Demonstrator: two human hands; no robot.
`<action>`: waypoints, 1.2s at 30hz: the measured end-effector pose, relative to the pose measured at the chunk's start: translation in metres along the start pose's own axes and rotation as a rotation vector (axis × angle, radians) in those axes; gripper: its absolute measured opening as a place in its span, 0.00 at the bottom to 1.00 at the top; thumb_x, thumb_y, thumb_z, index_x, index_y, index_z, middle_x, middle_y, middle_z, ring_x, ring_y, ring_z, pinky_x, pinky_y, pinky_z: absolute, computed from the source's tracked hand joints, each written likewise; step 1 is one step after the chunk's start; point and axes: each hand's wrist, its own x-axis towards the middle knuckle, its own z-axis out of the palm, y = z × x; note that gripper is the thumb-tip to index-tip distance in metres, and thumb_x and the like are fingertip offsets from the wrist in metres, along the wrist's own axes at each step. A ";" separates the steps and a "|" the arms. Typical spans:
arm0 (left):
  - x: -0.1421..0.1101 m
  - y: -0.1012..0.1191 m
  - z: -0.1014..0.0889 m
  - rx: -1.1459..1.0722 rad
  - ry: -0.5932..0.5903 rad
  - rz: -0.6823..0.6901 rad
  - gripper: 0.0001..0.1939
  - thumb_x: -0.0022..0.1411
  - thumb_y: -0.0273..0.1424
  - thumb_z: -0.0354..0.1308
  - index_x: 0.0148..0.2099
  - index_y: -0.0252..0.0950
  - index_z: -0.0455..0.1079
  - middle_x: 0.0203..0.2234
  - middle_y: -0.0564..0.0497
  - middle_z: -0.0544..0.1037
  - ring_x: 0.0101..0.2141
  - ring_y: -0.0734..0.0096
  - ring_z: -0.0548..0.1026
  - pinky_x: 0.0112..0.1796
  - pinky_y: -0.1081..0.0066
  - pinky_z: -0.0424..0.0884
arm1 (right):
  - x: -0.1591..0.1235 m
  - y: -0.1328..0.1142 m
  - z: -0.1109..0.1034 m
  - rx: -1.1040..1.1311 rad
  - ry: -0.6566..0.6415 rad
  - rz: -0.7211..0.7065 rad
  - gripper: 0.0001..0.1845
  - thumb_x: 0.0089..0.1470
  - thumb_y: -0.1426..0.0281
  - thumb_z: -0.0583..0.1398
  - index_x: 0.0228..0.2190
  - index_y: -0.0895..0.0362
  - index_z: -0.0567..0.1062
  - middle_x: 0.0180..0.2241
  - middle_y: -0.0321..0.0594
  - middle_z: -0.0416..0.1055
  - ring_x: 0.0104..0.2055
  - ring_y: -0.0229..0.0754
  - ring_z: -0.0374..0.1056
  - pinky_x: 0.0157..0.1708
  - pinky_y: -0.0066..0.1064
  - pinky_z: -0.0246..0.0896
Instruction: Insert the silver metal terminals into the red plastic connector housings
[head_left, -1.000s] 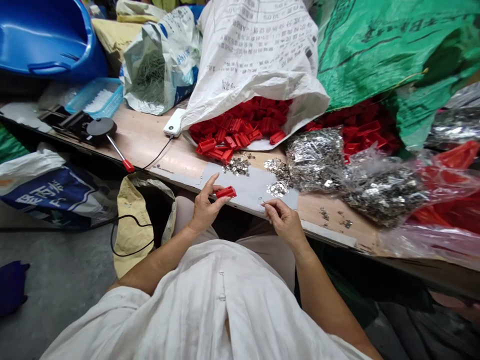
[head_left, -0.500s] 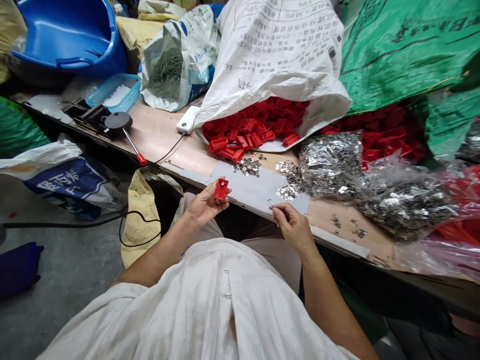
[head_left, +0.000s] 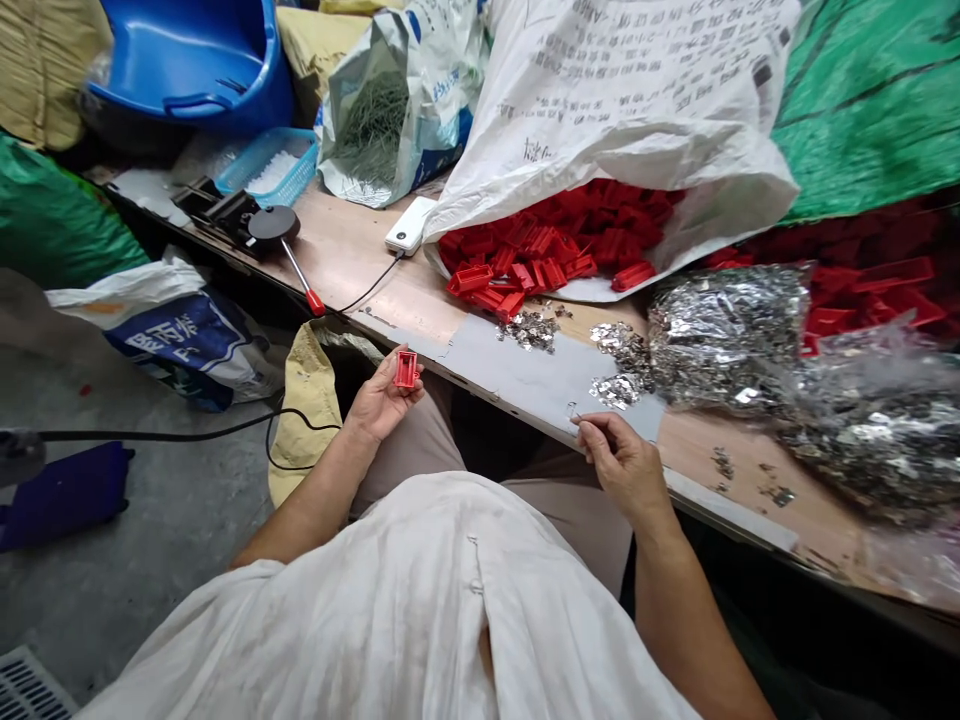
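Observation:
My left hand [head_left: 382, 400] holds a small red plastic part [head_left: 406, 369] in its fingertips, off the table's front edge and above a yellow sack [head_left: 304, 400]. My right hand [head_left: 619, 455] rests at the table edge, fingers pinched on a small metal clip [head_left: 574, 410]. Loose metal clips [head_left: 615, 390] lie in little heaps on the grey pad [head_left: 517, 365] just beyond it. More red plastic parts [head_left: 547, 255] spill out of a white sack [head_left: 622, 120].
Clear bags of metal clips [head_left: 727, 330] crowd the right of the wooden table [head_left: 352, 260]. A white power bank [head_left: 409, 225], a black press tool with a red-tipped lever [head_left: 281, 235], a blue basket [head_left: 270, 165] and a blue tub [head_left: 195, 55] lie left. Cables and bags sit on the floor.
My left hand has carried the red part left and down, away from the table toward the yellow sack, turning it upright. My right hand stays pinched at the table edge. The camera has swung left.

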 end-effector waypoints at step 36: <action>0.134 0.022 0.085 1.504 0.210 1.124 0.04 0.58 0.31 0.61 0.38 0.40 0.74 0.40 0.47 0.75 0.51 0.54 0.66 0.55 0.53 0.55 | 0.015 0.017 -0.026 -0.179 0.285 -0.016 0.11 0.58 0.62 0.56 0.36 0.55 0.75 0.37 0.43 0.76 0.38 0.44 0.70 0.40 0.34 0.62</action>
